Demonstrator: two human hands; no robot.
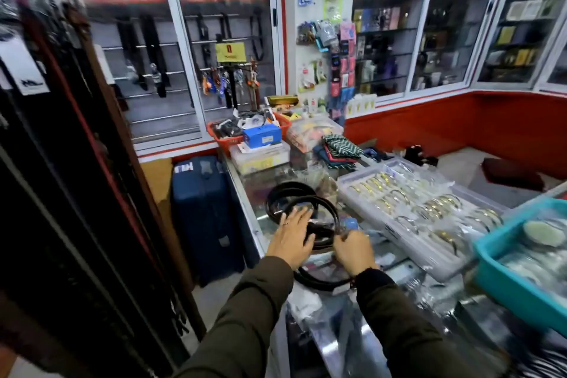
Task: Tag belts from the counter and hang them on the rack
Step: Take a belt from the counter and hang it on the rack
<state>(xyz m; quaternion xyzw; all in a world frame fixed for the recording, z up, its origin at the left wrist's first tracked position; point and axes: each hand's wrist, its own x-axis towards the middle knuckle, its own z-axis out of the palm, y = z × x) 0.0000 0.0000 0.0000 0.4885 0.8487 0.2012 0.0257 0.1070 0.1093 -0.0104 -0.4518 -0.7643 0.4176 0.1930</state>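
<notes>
Several coiled black belts [294, 198] lie on the glass counter [245, 193] near its left edge. My left hand [291, 236] rests flat on the nearest coil, fingers spread. My right hand [352, 250] is closed around a small blue tool [349, 223], probably a tagging gun, held against the same belt. Another dark belt coil [319, 278] lies below my wrists. A rack of hanging dark belts [61, 163] with white tags fills the left side.
A clear tray of bangles [408, 203] lies right of the belts and a teal bin [503, 279] at the far right. A red basket [221, 138], boxes and folded cloth crowd the counter's far end. A blue suitcase [202, 212] stands on the floor.
</notes>
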